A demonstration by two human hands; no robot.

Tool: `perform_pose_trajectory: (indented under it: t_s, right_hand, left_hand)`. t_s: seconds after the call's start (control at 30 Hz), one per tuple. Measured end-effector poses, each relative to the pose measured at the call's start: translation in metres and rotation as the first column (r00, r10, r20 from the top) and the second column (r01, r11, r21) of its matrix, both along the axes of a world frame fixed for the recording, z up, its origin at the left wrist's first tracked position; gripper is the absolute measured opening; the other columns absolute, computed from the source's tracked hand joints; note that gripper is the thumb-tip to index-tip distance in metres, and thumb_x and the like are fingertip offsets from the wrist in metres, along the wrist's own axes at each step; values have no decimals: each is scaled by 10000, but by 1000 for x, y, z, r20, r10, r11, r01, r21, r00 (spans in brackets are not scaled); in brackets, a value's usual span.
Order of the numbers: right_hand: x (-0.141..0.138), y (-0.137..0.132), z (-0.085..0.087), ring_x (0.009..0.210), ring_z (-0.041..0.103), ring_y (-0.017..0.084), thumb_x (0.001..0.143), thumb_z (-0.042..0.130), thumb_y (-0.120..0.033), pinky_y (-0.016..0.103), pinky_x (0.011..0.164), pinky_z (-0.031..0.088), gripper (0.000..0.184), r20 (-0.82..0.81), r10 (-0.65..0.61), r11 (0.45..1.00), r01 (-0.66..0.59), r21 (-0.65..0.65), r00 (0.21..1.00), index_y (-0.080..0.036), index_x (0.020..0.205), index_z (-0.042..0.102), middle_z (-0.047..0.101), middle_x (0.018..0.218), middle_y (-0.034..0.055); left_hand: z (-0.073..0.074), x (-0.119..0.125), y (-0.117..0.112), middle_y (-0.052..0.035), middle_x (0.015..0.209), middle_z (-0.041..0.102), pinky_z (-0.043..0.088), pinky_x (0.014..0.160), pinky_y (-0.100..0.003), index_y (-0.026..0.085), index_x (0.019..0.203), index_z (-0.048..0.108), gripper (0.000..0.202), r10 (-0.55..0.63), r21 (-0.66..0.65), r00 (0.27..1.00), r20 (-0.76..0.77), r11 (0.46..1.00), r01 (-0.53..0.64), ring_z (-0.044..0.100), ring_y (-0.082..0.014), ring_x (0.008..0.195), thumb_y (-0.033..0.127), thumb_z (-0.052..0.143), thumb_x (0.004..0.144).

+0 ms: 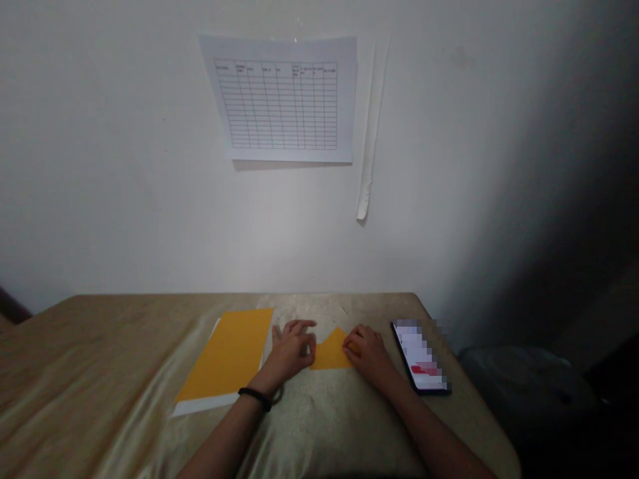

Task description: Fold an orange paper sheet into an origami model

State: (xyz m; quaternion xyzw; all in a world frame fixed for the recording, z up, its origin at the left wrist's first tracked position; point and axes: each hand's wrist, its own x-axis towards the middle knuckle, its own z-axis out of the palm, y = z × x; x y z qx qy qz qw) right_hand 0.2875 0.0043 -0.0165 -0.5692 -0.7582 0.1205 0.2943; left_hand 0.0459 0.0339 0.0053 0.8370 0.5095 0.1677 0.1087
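A folded piece of yellow paper (331, 356) lies on the cloth-covered table, with a pointed peak on its far side. My left hand (292, 347) is at its left edge, thumb and index finger pinched there and the other fingers stretched out. My right hand (367, 351) grips the right side between thumb and fingertips, where the hand covers part of the paper. A black band circles my left wrist. To the left of that hand rest yellow sheets (227, 356) with a white sheet showing beneath.
A phone (422, 356) with its screen lit lies right of my right hand, near the table's right edge. The beige tablecloth (319, 426) is creased at left. On the wall behind hangs a printed table sheet (292, 100) beside a loose white strip (372, 133).
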Motion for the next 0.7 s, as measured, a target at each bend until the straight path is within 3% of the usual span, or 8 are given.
perform_pose_trajectory:
  t_s: [0.3, 0.43, 0.57, 0.7]
  right_hand:
    - [0, 1, -2, 1041, 566, 181, 870, 653, -189, 332, 966, 349, 99, 9, 2, 1000, -2, -13, 1000, -251, 932, 700, 633, 1039, 14]
    - [2, 0, -1, 1049, 564, 183, 873, 658, -188, 332, 960, 352, 116, 2, 22, 1000, -22, -7, 1000, -261, 954, 699, 635, 1051, 12]
    - [4, 0, 1, 1044, 571, 179, 871, 658, -169, 327, 945, 354, 132, 9, 49, 999, -48, -18, 999, -265, 951, 702, 646, 1043, 3]
    - [4, 1, 1, 1053, 572, 178, 879, 640, -155, 330, 951, 353, 143, 26, 69, 998, -69, 5, 997, -266, 939, 706, 654, 1026, -2]
  left_hand:
    - [3, -8, 6, 5, 1443, 525, 146, 1067, -741, 299, 860, 722, 122, 0, -56, 1000, 2, 998, 0, 338, -355, 1370, 217, 723, 769]
    - [6, -11, 7, 12, 1459, 520, 126, 1062, -760, 369, 997, 723, 258, -18, -57, 1000, 2, 998, 18, 328, -368, 1383, 235, 729, 777]
    - [5, -5, 4, 41, 1497, 494, 15, 1077, -776, 429, 1131, 680, 405, -142, -89, 990, 5, 986, 142, 274, -361, 1441, 197, 679, 800]
    - [-3, 6, 2, 32, 1464, 539, -76, 1091, -754, 441, 1213, 644, 371, -251, -117, 967, 41, 960, 255, 292, -325, 1453, 263, 620, 889]
